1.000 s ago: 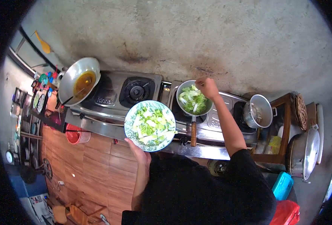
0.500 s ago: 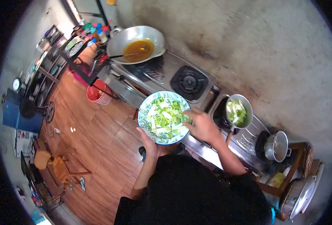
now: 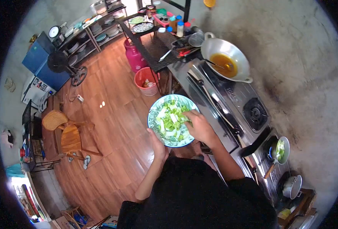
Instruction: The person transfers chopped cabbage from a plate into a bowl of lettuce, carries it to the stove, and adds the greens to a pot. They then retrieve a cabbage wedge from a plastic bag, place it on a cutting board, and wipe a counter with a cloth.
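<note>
A round bowl [image 3: 153,128] with a green and white pattern holds cut pale green leaves [image 3: 172,118]. My left hand [image 3: 158,145] holds the bowl at its lower left rim. My right hand [image 3: 200,128] reaches over the right rim, its bent fingers closed at the leaves; what lies between the fingertips is hard to make out. To the right, a small pan [image 3: 286,150] with a wooden handle stands on a burner and has similar greens in it. A large wok [image 3: 234,47] with brown liquid and a utensil stands at the upper right.
A steel stove [image 3: 230,91] with an unused burner [image 3: 255,113] runs along the wall. A pot [image 3: 292,187] stands lower right. Beyond the bowl are a red bucket [image 3: 147,81], a pink gas cylinder [image 3: 134,57] and a black mesh rack [image 3: 153,45]. A wooden chair [image 3: 70,138] stands left.
The view has turned left, so the stove, wok and small pan appear further right. My right hand has moved deeper over the bowl, its fingers now at the leaves. My left hand still holds the bowl.
</note>
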{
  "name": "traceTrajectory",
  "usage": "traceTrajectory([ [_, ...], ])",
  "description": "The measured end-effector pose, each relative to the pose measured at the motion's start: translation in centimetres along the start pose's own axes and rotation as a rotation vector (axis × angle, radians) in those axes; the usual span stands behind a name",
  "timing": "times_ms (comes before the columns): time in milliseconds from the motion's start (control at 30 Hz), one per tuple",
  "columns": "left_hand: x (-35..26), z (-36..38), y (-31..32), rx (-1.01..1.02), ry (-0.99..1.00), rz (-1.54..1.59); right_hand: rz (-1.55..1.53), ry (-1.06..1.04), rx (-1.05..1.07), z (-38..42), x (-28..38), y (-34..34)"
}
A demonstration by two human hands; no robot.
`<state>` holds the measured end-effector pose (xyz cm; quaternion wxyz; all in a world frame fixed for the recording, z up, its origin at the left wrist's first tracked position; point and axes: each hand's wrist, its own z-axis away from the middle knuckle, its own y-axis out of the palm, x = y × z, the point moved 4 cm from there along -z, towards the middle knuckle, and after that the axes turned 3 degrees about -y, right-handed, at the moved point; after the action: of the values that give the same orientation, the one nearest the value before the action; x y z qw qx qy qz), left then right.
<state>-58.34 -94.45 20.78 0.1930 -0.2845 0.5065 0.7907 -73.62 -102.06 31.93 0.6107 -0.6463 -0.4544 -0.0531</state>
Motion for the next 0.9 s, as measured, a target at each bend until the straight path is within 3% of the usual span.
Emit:
traceTrajectory([
  [67, -1.3, -0.7, -1.5, -0.064, 0.029, -0.007, -0.099, -0.032, 0.071, -1.9, 1.3, 2.3],
  [200, -3.1, -2.7, -4.2, -0.082, 0.065, -0.012, 0.09, -0.114, -0.056, -5.0, 4.9, 3.3],
  [300, -3.6, -3.6, -5.4, -0.139, 0.092, -0.026, -0.058, -0.263, 0.216, -6.5, 6.8, 6.3],
  [433, -4.6, -5.0, -6.8, -0.184, 0.125, -0.047, 0.028, -0.294, 0.236, -8.7, 7.0, 9.3],
  [533, -5.4, -5.0, -6.6, -0.223, 0.146, 0.077, 0.059, -0.241, 0.288, -10.3, 5.8, 9.0],
  [700, -5.5, -5.0, -5.1, -0.219, 0.08, 0.104, -0.141, -0.311, 0.151, -11.5, 5.7, 6.4],
  [867, -4.9, -4.4, -2.9, -0.207, 0.054, 0.055, -0.25, -0.117, 0.23, -10.8, 4.8, 3.9],
  [900, -4.4, -4.3, -2.6, -0.18, 0.051, 0.036, -0.122, -0.245, 0.209, -9.9, 4.5, 4.5],
])
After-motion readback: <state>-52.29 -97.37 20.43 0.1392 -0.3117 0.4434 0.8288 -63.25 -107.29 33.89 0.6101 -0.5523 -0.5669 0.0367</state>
